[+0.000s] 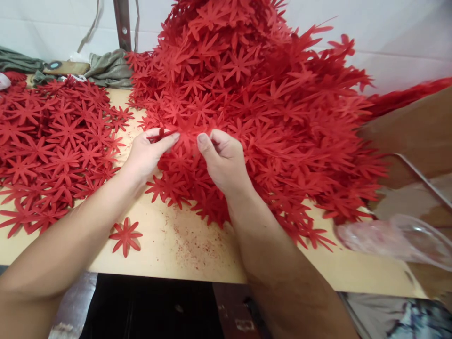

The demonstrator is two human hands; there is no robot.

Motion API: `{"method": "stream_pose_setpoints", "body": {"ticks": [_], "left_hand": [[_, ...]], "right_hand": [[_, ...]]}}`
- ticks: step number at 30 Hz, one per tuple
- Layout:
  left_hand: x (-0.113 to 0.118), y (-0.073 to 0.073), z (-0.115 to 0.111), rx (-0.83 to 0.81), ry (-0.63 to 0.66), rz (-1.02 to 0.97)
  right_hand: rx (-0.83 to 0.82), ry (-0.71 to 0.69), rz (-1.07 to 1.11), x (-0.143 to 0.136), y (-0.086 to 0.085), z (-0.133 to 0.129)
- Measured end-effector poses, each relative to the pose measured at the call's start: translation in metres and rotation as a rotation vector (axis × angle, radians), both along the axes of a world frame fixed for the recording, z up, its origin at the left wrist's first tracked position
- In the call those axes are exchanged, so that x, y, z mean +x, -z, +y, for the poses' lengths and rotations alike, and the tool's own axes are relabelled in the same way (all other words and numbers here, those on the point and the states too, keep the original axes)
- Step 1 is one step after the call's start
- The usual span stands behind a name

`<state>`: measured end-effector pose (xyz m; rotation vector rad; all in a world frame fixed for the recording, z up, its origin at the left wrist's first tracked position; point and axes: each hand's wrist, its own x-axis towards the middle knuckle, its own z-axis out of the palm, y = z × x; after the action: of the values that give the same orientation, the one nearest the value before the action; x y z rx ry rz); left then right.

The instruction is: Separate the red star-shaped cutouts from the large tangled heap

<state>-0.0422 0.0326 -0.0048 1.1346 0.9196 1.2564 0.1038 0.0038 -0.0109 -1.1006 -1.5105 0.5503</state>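
Before the large heap of red flower-shaped pieces (282, 108), my left hand (151, 148) is closed with red petals pinched between thumb and fingers. My right hand (224, 155) is a short way to its right, its thumb pressed against curled fingers; what they hold, if anything, blends into the red behind. A second, flatter pile of red flower pieces (67, 129) spreads out left of my left hand. One single red flower (126, 236) lies flat near the front edge, below my left forearm.
The pale wooden table (158, 254) carries scattered red specks. At the right are a clear plastic container (420, 240) and brown cardboard (413, 141). Grey-green cloth (111, 68) lies at the back left, near a metal upright (122, 23) against the white wall.
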Motion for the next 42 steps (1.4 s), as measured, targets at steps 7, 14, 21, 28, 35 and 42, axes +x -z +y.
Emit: {"method": "stream_pose_setpoints", "body": {"ticks": [7, 14, 21, 28, 35, 42], "left_hand": [[-0.002, 0.002, 0.004, 0.046, -0.071, 0.098], [0.003, -0.003, -0.005, 0.132, -0.008, 0.234], [0.004, -0.001, -0.007, 0.154, 0.083, 0.196], [0.006, 0.001, -0.006, 0.115, 0.09, 0.147], [0.002, -0.005, -0.005, 0.191, -0.003, 0.142], [0.005, -0.002, -0.007, 0.146, 0.062, 0.179]], "right_hand": [[0.154, 0.215, 0.04, 0.02, 0.02, 0.018], [0.147, 0.081, -0.084, 0.008, 0.014, 0.008], [-0.014, 0.004, -0.004, 0.001, 0.005, 0.003], [-0.06, -0.072, 0.205, -0.003, 0.006, 0.006], [-0.084, -0.009, 0.138, -0.002, 0.003, 0.003], [-0.152, -0.158, 0.207, -0.004, 0.006, 0.004]]}}
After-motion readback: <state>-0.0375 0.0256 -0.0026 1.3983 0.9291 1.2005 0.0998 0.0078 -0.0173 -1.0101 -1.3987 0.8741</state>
